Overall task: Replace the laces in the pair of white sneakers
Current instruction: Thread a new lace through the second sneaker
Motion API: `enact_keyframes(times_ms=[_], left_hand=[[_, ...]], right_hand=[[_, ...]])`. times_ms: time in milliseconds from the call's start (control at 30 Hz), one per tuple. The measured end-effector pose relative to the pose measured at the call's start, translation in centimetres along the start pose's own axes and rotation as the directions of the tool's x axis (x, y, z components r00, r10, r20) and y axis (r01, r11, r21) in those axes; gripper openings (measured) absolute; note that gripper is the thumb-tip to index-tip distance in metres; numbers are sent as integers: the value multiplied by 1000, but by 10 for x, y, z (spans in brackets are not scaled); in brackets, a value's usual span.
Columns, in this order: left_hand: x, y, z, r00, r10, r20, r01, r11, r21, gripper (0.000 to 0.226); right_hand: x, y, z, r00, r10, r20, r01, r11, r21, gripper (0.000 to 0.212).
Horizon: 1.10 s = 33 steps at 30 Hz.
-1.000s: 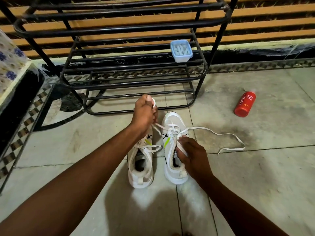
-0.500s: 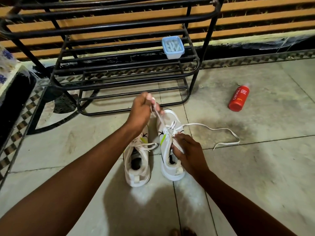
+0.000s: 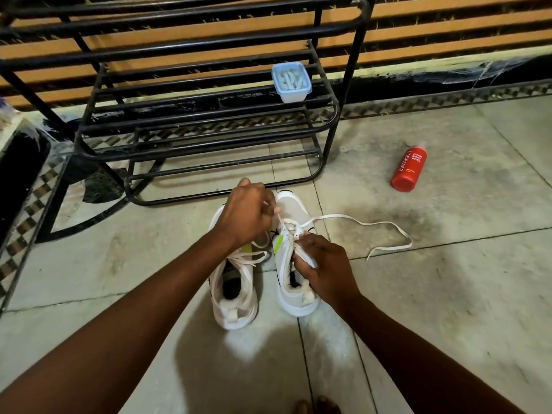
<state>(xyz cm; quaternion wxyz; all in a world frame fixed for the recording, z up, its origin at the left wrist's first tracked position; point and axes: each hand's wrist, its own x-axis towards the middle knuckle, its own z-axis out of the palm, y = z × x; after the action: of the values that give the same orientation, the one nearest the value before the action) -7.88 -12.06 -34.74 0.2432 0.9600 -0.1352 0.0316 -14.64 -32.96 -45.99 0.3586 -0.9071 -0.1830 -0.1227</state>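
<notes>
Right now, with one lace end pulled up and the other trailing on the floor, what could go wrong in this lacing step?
1. The left hand pinches the lace short; it could slip from the fingers.
2. The loose lace end trails across the stained floor tile and may pick up dirt or get stepped on.
3. The right hand steadies only the tongue of the right sneaker; a hard pull could tip it against the left sneaker.

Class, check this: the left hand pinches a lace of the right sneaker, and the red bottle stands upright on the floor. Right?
Not quite. The head view shows the red bottle lying on its side on the floor. The left hand does pinch a lace of the right sneaker.
</notes>
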Motion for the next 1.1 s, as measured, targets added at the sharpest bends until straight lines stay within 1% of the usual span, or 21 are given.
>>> enact_keyframes(times_ms=[67, 100, 200, 300, 367, 433, 467, 533, 600, 667, 733, 800, 867, 900, 933, 1000, 1067, 1100], left_hand=[[0, 5, -11, 992, -110, -57, 102, 985, -137, 17], [-1, 7, -16, 987, -146, -62, 135, 977, -164, 20], [-7, 5, -18, 987, -159, 3, 159, 981, -114, 18], [-14, 3, -11, 969, -231, 88, 239, 966, -95, 17], [-16, 5, -11, 962, -262, 80, 269, 958, -102, 19], [-17, 7, -14, 961, -273, 50, 278, 950, -144, 23], [-17, 8, -16, 960, -276, 38, 279, 944, -177, 27], [-19, 11, -20, 961, -277, 5, 270, 932, -242, 32], [-18, 14, -25, 960, -277, -31, 255, 916, -309, 36], [-17, 16, -28, 959, -281, -38, 250, 900, -357, 42], [-17, 19, -29, 959, -281, -31, 245, 882, -403, 45], [-17, 22, -33, 957, -288, -23, 249, 862, -442, 43], [-17, 24, -38, 962, -274, -9, 239, 852, -466, 37], [-18, 24, -41, 964, -264, 1, 233, 850, -473, 34], [-18, 25, -45, 967, -256, 10, 230, 848, -477, 32], [-21, 28, -53, 969, -245, 35, 232, 846, -481, 29], [-24, 32, -62, 968, -246, 46, 237, 841, -486, 27], [-25, 36, -68, 968, -246, 46, 237, 840, -488, 28]], right_hand=[[1, 0, 0, 1000, 0, -8, 0, 1000, -2, 39], [1, 0, 0, 1000, -1, -14, 1, 1000, -3, 40], [2, -3, 1, 1000, 1, -26, -2, 1000, -11, 39], [2, -5, 1, 1000, 21, -13, -21, 1000, -22, 36], [0, -6, -2, 999, 35, -32, -34, 999, 37, 33], [5, -7, -7, 996, 57, -66, -51, 995, 87, 30], [11, -7, -10, 994, 80, -80, -76, 996, 53, 30], [28, -6, -12, 986, 139, -87, -146, 986, -75, 39], [50, -1, -12, 984, 173, -34, -176, 959, -223, 45], [69, 5, -13, 969, 224, 108, -177, 927, -331, 37], [81, 10, -16, 957, 203, 207, -104, 907, -407, 26], [90, 8, -18, 948, 165, 272, -8, 867, -498, 24], [98, 2, -24, 917, 205, 341, 39, 806, -590, 25], [100, -1, -27, 899, 244, 365, 34, 789, -613, 23], [103, -5, -32, 888, 272, 372, 18, 786, -618, 19], [104, -11, -43, 885, 288, 365, -23, 811, -585, 13], [104, -18, -54, 897, 283, 341, -87, 867, -490, 10], [106, -22, -62, 902, 297, 314, -152, 898, -413, 11]])
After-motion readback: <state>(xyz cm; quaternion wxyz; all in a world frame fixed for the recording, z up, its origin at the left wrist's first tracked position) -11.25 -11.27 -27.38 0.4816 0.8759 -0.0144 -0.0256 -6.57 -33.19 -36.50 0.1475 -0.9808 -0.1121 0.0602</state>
